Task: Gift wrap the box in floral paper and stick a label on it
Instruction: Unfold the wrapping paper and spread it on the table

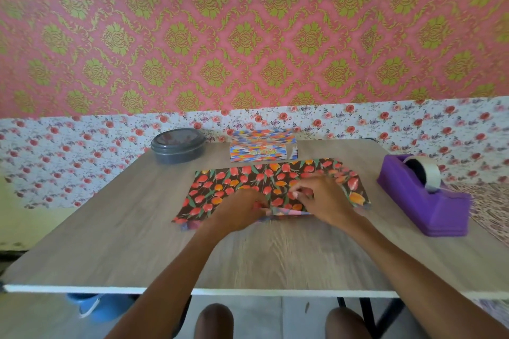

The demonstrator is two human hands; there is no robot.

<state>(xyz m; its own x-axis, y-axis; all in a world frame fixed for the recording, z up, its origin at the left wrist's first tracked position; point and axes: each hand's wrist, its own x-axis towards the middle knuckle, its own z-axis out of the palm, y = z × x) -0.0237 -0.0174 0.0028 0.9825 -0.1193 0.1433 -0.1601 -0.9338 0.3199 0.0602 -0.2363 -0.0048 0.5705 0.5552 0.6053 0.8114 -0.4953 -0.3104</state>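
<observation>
Left hand point(238, 210): grip pinches near edge of dark tulip-print wrapping paper point(234, 181).
Right hand point(323, 202): grip pinches same edge.
Multicoloured zigzag-patterned box point(263, 149): lettering blurred, unreadable.

The floral paper point(237, 181), dark brown with red and orange tulips and green leaves, lay spread flat on the table point(110, 228), its long side running left to right. At the middle of its near edge a fold stood lifted, showing a pale pinkish underside. The box point(263, 150), an oblong carton patterned in blue, orange and white, sat unwrapped just beside the paper's far edge.
</observation>
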